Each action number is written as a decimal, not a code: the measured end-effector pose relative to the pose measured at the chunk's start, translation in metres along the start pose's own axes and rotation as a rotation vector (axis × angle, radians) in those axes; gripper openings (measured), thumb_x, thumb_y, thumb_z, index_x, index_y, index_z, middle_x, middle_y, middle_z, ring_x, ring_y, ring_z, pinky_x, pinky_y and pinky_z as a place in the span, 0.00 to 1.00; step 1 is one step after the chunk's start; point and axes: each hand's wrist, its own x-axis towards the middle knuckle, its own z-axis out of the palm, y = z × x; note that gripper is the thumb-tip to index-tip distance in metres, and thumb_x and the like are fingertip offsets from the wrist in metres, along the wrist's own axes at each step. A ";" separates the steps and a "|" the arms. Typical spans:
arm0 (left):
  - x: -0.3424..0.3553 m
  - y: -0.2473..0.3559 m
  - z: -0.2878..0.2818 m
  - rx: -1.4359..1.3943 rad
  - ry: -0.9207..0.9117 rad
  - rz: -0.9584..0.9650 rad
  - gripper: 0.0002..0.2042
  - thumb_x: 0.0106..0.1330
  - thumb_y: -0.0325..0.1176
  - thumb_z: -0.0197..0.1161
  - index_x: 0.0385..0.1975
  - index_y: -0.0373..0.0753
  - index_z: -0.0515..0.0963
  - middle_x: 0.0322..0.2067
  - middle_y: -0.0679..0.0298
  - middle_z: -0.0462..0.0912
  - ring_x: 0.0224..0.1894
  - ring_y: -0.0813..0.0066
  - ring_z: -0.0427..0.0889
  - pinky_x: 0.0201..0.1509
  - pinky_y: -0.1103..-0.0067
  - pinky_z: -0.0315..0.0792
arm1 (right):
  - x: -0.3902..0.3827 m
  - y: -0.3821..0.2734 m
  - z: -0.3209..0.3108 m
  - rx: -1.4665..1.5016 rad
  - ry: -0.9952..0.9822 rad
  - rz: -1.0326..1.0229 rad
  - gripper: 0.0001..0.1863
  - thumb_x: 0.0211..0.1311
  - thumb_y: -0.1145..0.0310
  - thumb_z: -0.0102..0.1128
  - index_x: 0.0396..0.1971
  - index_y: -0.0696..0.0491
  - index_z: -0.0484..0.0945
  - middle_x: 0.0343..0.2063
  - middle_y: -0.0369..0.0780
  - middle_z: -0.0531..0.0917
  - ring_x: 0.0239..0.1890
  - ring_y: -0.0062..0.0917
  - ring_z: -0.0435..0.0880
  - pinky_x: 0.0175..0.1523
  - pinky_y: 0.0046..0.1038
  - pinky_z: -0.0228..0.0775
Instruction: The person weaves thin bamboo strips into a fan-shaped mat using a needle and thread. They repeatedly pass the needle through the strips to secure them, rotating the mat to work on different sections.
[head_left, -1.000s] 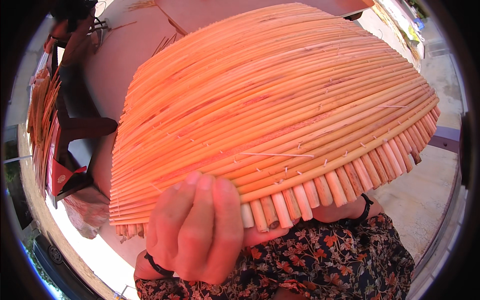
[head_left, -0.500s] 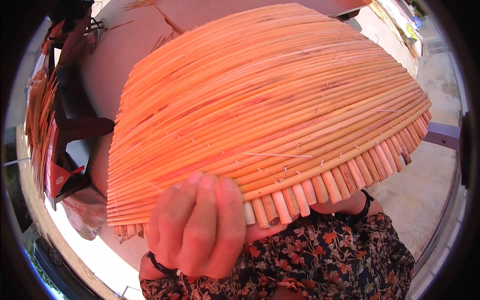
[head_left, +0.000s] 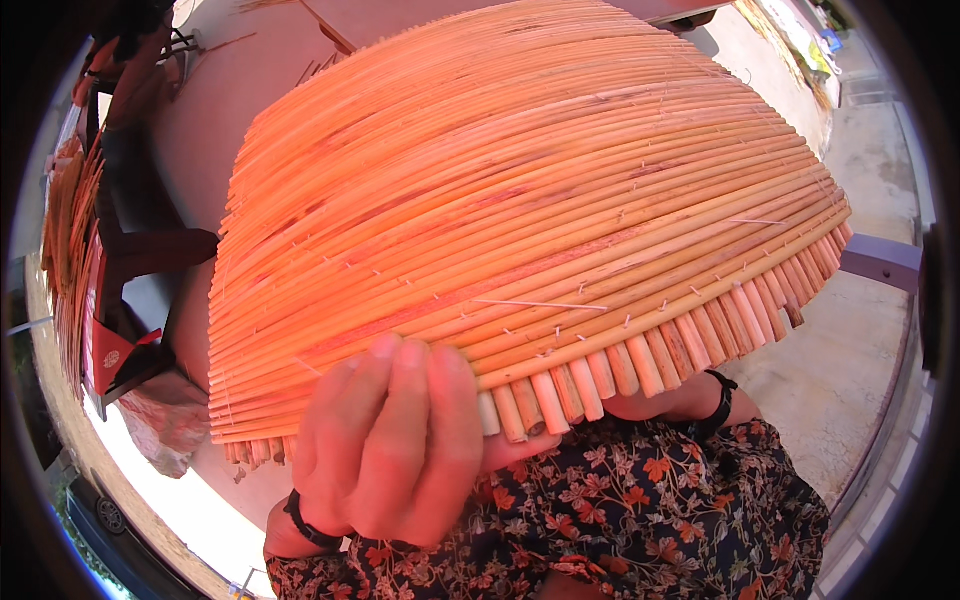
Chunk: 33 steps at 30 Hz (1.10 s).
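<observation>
A wide panel of slender reed stalks (head_left: 520,190), laid side by side and stitched with small light ties, fills the middle. A row of short cut stalk ends sticks out below its near edge. My left hand (head_left: 400,440) is closed on that near edge, left of centre, its fingers lying over the top stalks. My right hand (head_left: 648,404) is under the panel at the near right. Only a part by its black-banded wrist shows; its fingers are hidden. A thin loose strand (head_left: 540,304) lies across the stalks.
On the left stand a dark wooden frame (head_left: 150,255) and a bundle of thin stalks (head_left: 68,240). A reddish rock (head_left: 165,425) sits below them. A purplish beam (head_left: 880,266) runs out on the right. A parked car (head_left: 105,520) shows at the lower left.
The panel has shifted slightly left and up, with my left hand still closed on its near edge. My right hand has moved slightly up beneath it.
</observation>
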 end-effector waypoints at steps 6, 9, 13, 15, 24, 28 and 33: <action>0.000 -0.008 0.000 -0.027 -0.064 0.042 0.25 0.74 0.53 0.59 0.37 0.32 0.85 0.33 0.56 0.84 0.35 0.63 0.86 0.35 0.72 0.84 | 0.004 -0.004 0.000 -0.037 0.017 -0.008 0.07 0.73 0.65 0.56 0.41 0.47 0.83 0.32 0.35 0.86 0.40 0.22 0.85 0.47 0.28 0.74; 0.003 -0.005 -0.001 -0.023 -0.086 0.043 0.26 0.74 0.54 0.60 0.39 0.29 0.84 0.35 0.54 0.83 0.36 0.60 0.85 0.37 0.70 0.84 | 0.009 -0.004 0.000 -0.059 0.013 -0.028 0.07 0.73 0.65 0.56 0.41 0.47 0.83 0.32 0.35 0.86 0.40 0.23 0.85 0.46 0.28 0.75; 0.003 -0.008 0.000 -0.042 -0.114 0.053 0.29 0.72 0.55 0.62 0.42 0.25 0.82 0.37 0.50 0.82 0.38 0.55 0.84 0.40 0.67 0.83 | 0.013 -0.002 0.003 -0.086 0.030 -0.047 0.07 0.73 0.66 0.55 0.41 0.48 0.83 0.33 0.36 0.86 0.39 0.24 0.86 0.45 0.29 0.76; 0.000 -0.007 0.004 -0.034 -0.109 0.051 0.29 0.71 0.55 0.63 0.42 0.26 0.82 0.37 0.51 0.82 0.38 0.55 0.84 0.40 0.67 0.83 | 0.015 0.001 0.006 -0.091 0.025 -0.053 0.07 0.73 0.66 0.55 0.41 0.48 0.83 0.33 0.36 0.86 0.39 0.25 0.86 0.45 0.29 0.76; 0.002 -0.004 0.012 -0.034 -0.105 0.049 0.28 0.70 0.54 0.65 0.42 0.26 0.82 0.37 0.51 0.82 0.38 0.55 0.84 0.40 0.67 0.83 | 0.019 0.002 0.011 0.255 0.081 -0.001 0.07 0.73 0.68 0.56 0.39 0.51 0.83 0.30 0.37 0.86 0.35 0.27 0.87 0.40 0.28 0.78; -0.003 -0.003 0.014 -0.025 -0.087 0.052 0.28 0.70 0.54 0.65 0.42 0.26 0.82 0.36 0.51 0.82 0.38 0.55 0.84 0.40 0.67 0.83 | 0.014 0.021 0.016 0.501 0.033 0.107 0.08 0.71 0.68 0.57 0.43 0.52 0.83 0.39 0.39 0.87 0.42 0.33 0.87 0.46 0.33 0.79; 0.005 -0.008 0.014 -0.039 -0.090 0.047 0.28 0.69 0.54 0.66 0.42 0.26 0.82 0.36 0.52 0.83 0.38 0.55 0.84 0.40 0.68 0.83 | -0.003 0.054 0.034 0.420 0.071 0.166 0.19 0.76 0.66 0.54 0.63 0.51 0.73 0.63 0.39 0.76 0.64 0.28 0.74 0.68 0.35 0.65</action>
